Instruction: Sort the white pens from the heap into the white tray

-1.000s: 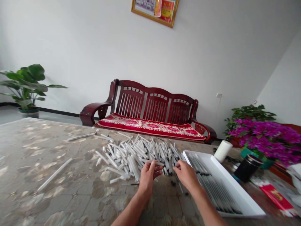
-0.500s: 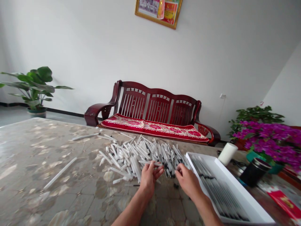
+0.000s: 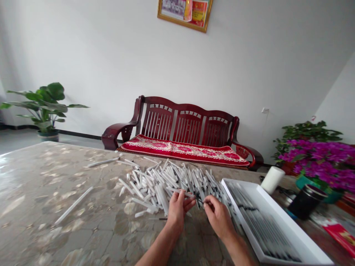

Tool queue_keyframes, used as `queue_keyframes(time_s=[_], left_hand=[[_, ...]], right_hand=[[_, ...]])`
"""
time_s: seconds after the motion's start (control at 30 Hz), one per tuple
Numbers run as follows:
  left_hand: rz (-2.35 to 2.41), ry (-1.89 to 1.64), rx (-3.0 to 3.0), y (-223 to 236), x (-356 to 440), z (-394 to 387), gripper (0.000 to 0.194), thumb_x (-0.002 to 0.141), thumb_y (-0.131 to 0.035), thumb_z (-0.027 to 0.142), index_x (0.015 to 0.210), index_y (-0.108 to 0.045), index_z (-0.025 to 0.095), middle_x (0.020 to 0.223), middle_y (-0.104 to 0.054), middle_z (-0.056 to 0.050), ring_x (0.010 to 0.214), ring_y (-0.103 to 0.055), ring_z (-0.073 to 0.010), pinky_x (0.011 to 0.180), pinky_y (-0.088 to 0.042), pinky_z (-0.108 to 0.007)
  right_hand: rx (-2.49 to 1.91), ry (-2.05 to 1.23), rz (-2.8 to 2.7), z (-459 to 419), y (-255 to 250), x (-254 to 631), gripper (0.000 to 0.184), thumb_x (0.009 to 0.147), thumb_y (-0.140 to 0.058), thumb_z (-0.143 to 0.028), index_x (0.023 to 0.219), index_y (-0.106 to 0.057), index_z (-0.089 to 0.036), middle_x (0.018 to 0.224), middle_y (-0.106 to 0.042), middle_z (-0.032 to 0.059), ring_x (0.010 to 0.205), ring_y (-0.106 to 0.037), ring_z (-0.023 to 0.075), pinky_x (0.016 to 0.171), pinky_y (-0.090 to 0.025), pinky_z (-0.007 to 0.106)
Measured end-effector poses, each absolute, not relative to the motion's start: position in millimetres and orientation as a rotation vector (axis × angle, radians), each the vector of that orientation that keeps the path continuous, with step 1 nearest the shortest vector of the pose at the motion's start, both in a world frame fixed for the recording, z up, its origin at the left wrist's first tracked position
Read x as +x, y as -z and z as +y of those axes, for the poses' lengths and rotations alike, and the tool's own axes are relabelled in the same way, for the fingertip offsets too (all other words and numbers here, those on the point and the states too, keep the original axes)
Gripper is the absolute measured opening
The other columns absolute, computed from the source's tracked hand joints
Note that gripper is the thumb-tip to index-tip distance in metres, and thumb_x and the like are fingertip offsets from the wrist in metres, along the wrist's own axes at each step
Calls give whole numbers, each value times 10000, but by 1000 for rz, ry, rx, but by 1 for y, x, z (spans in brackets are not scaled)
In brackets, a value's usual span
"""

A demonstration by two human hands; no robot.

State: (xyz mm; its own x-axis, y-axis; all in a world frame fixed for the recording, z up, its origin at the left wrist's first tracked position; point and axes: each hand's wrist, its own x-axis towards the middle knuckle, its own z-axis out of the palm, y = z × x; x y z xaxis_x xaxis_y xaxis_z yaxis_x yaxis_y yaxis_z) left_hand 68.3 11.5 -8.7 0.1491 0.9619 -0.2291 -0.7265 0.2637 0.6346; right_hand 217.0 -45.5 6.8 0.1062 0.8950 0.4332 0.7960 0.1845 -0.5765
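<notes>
My left hand (image 3: 177, 210) is closed on a slim white pen (image 3: 189, 194), its thumb on top and the other fingers beneath. The pen lies roughly level, pointing toward my right hand (image 3: 219, 215). The right thumb and forefinger are pinched together by the pen's right end, at a small black pen part (image 3: 200, 201) whose exact shape I cannot make out. Just beyond both hands spreads a loose pile of white, translucent pen barrels (image 3: 162, 179), some with black ends.
A white open box (image 3: 291, 221) with rows of pens (image 3: 266, 225) stands at right. Beyond it are a white roll (image 3: 273, 180), a black cup (image 3: 306, 201) and purple flowers (image 3: 321, 155). One pen tube (image 3: 74, 205) lies apart on the patterned table (image 3: 105, 240). A wooden bench (image 3: 188, 125) stands behind.
My right hand has moved slightly left, closer to the pen's end, and its fingertips now meet the dark part. The left hand keeps its hold. The view has shifted a little.
</notes>
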Motion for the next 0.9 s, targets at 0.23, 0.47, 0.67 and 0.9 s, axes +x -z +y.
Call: queue_keyframes(time_s=[0.23, 0.47, 0.67, 0.9], left_hand=[[649, -1099, 581, 14, 81, -4, 486, 588, -857, 544, 766, -570, 194, 695, -725, -11, 622, -722, -181, 633, -596, -297], [578, -934, 617, 14, 86, -16, 388, 637, -882, 422, 774, -635, 155, 685, -737, -39, 591, -709, -159, 596, -588, -259], [614, -1074, 417, 6, 75, -3, 195, 789, -795, 206, 749, -611, 158, 662, -715, -20, 616, -723, -128, 601, -598, -203], [675, -1196, 301, 4, 69, 8, 113, 856, -704, 97, 798, -618, 143, 674, -712, -29, 602, -719, -109, 590, -595, -176]], right_hand=[[-1417, -15, -1702, -50, -2, 213, 159, 904, -485, -253, 949, -635, -224, 922, -685, 55, 874, -653, 204, 776, -509, 304], [-1241, -384, -1273, -40, -1, 193, 445, 1001, -287, -466, 1317, -515, -253, 1391, -577, 106, 1333, -508, 233, 1072, -442, 414], [-1427, -514, -1176, -42, -8, 238, 374, 860, -524, -483, 1026, -677, -185, 988, -746, 107, 885, -696, 262, 777, -535, 364], [-1879, -416, -1712, -62, -1, 263, 203, 679, -633, -177, 836, -751, -228, 811, -730, 17, 762, -669, 201, 698, -455, 276]])
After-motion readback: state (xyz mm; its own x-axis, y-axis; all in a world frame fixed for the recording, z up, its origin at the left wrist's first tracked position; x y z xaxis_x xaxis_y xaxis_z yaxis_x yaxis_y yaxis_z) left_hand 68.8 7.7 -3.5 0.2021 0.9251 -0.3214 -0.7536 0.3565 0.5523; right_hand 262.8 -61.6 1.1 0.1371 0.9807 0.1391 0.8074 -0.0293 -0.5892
